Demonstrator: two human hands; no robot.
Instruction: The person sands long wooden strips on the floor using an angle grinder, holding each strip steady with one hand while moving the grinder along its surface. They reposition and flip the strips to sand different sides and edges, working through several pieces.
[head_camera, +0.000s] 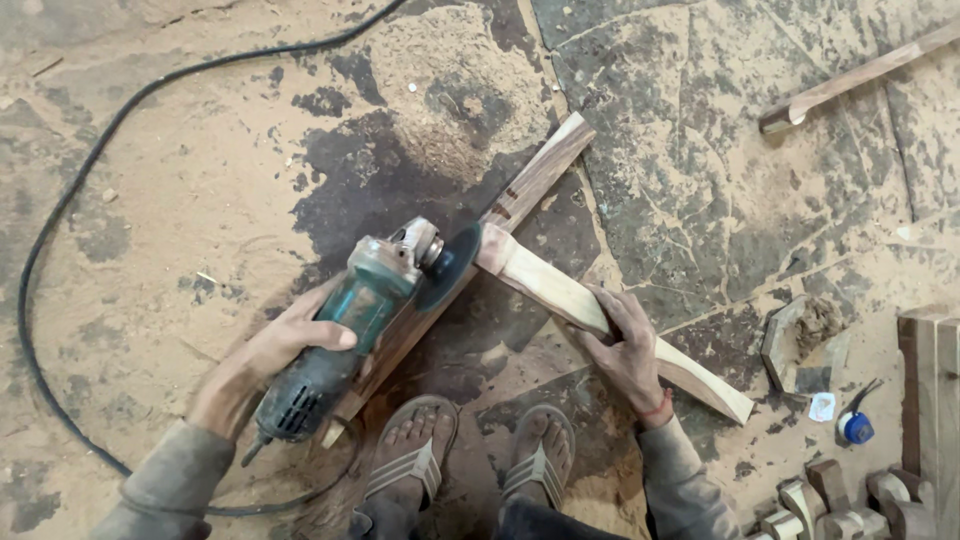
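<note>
My left hand grips the body of a green angle grinder, whose dark disc touches the end of a curved pale wooden piece. My right hand presses down on that curved piece near its middle. The piece lies across a long straight wooden bar that runs diagonally under the grinder. My two feet in sandals stand just below the wood.
The grinder's black cable loops over the dusty stone floor on the left. Another wooden bar lies at top right. Carved wooden parts, a stone block and a small blue object sit at the right.
</note>
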